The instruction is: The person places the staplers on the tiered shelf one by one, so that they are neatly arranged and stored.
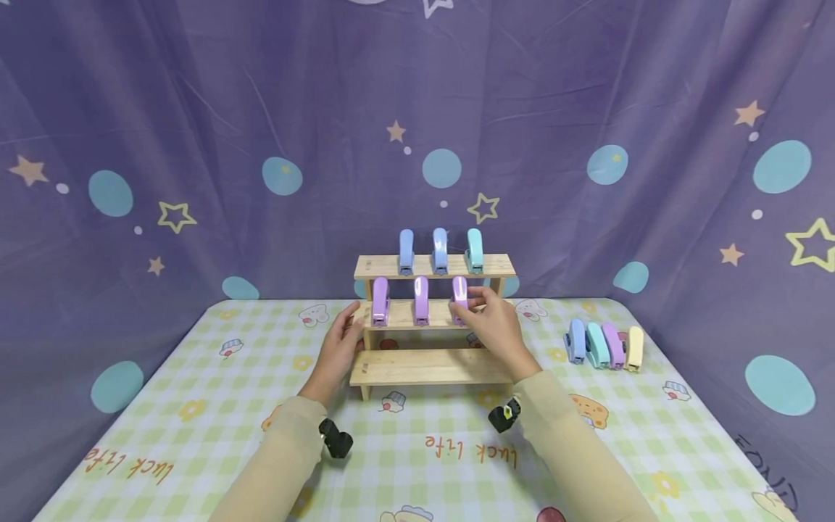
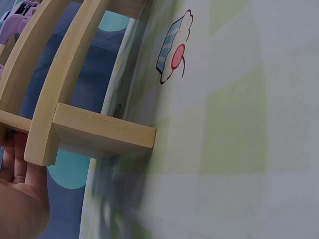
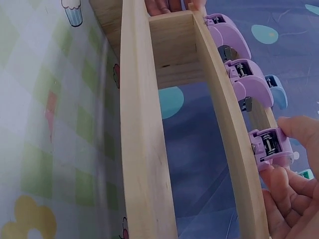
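Observation:
A three-step wooden display stand (image 1: 430, 366) carries small staplers. On its middle step three purple staplers stand in a row: left (image 1: 380, 301), centre (image 1: 421, 301) and right (image 1: 459, 290). My right hand (image 1: 499, 330) pinches the right purple stapler (image 3: 271, 144) between thumb and fingers, its base at the step. At the step's left end my left hand (image 1: 335, 351) grips the wood, fingers (image 2: 19, 157) partly hidden behind the stand in the left wrist view. The top step holds two blue staplers (image 1: 406, 252) (image 1: 440, 252) and a mint stapler (image 1: 475, 251).
Right of the stand, a blue stapler (image 1: 575, 341), a mint stapler (image 1: 596, 346), a purple stapler (image 1: 612, 346) and a cream stapler (image 1: 634, 349) stand side by side on the checked tablecloth (image 1: 228, 406). A purple patterned curtain (image 1: 365, 87) hangs behind the table.

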Tool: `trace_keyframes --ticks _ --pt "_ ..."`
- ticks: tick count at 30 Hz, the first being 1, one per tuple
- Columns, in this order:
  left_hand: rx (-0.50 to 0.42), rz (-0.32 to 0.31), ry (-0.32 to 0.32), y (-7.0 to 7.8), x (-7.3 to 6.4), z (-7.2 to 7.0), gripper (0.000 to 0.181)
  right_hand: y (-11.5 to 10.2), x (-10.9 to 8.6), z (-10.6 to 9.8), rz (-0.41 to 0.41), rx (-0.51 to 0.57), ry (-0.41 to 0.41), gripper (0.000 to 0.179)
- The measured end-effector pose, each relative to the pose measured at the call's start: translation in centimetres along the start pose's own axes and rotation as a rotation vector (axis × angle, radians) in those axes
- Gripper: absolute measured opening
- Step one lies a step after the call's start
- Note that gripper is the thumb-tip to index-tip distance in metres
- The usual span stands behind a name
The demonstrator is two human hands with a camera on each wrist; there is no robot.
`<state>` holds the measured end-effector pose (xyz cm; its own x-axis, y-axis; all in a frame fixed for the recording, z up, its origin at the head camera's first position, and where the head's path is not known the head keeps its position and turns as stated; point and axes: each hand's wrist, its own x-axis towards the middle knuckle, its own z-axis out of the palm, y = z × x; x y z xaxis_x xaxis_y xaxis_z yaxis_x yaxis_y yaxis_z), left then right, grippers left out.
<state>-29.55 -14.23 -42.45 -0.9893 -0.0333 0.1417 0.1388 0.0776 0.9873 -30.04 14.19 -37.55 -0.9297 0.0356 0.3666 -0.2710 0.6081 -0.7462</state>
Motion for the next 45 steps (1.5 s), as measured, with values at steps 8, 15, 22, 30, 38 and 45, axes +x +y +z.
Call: trace_keyframes --ticks 8,15,22,30,38,45 --pt "-0.023 -0.012 -0.006 0.3 0.0 -0.1 0.052 0.4 0.1 -0.4 0.003 0.108 -0.053 0.06" --pt "-0.013 -0.018 -0.017 0.8 -0.3 -0.2 0.052 0.9 -0.7 -1.9 0.015 0.175 -0.116 0.06" --pt "-0.011 -0.033 -0.027 2.2 -1.0 0.0 0.051 1.8 -1.1 -3.6 -0.025 0.113 -0.123 0.052" --pt "-0.013 -0.014 -0.014 -0.2 0.2 -0.1 0.051 3.9 -1.6 -6.0 -0.041 0.056 -0.068 0.048" --pt "0.007 -0.001 0.002 -0.4 0.3 -0.2 0.05 6.6 -2.3 -8.8 -0.028 -0.052 -0.024 0.044" --pt "0.009 0.002 -0.003 -0.5 0.3 -0.3 0.05 9.0 -3.1 -11.6 0.035 -0.132 -0.029 0.052"
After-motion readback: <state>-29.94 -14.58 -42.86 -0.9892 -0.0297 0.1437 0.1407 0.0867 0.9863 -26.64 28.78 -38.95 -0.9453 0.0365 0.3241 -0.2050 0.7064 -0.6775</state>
